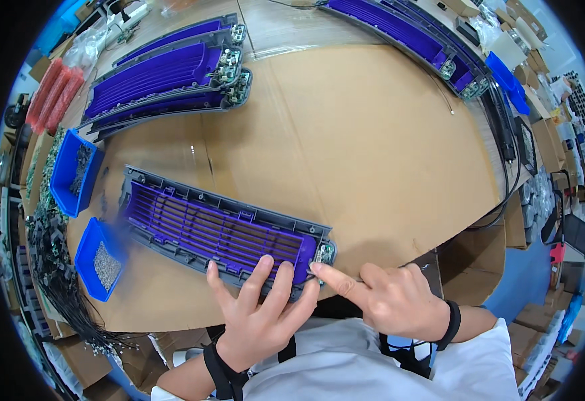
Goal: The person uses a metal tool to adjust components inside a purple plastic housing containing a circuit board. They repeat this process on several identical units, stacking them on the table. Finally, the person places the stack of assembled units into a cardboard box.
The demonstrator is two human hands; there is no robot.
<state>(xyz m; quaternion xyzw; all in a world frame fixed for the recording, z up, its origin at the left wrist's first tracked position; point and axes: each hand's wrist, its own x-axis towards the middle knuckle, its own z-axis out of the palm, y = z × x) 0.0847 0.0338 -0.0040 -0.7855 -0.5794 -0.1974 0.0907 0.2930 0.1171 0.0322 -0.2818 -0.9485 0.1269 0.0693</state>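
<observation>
A grey and purple slatted grille panel (222, 227) lies at a slant on the cardboard sheet in front of me. A small green circuit board (325, 253) sits at its right end. My left hand (259, 317) rests with fingers spread along the panel's near edge, touching its purple slats and grey rim. My right hand (399, 297) reaches its straight index finger to the panel's right end, right beside the circuit board. The other fingers of that hand are curled, and I see nothing held in them. What lies under the index fingertip is hidden.
Stacked purple and grey panels (155, 77) lie at the far left, others (399, 30) at the far right. Two blue bins stand on the left, one with dark parts (65, 175), one with small silvery pieces (88, 267). Black cables (65, 287) hang beside them. Cardboard (359, 134) covers the table.
</observation>
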